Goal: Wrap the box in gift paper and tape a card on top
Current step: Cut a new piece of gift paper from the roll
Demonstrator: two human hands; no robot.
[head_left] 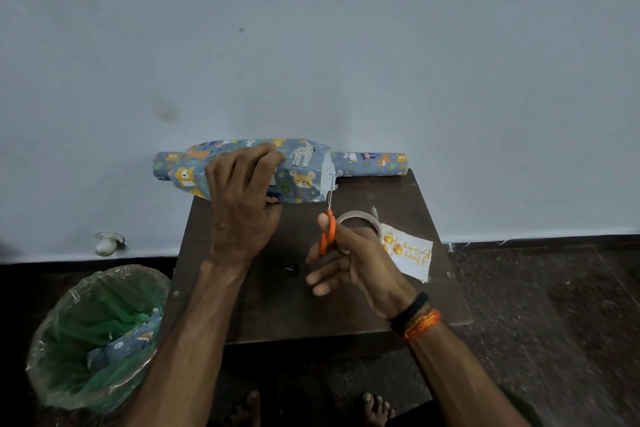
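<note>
A box covered in blue animal-print gift paper (298, 173) lies at the far edge of a small dark wooden table (408, 295). My left hand (242, 191) grips it from above. My right hand (349, 260) holds orange-handled scissors (327, 229), whose blades reach up to the loose white paper edge at the box's right end. A roll of clear tape (360, 218) sits just behind my right hand. A white "Happy Birthday" card (410, 255) lies flat to the right of the tape.
The roll of matching gift paper (369, 163) lies along the wall behind the box. A bin with a green liner (97, 333) stands on the floor at the left and holds paper scraps. A small white object (109, 243) lies by the wall. Bare toes (377, 407) show below the table.
</note>
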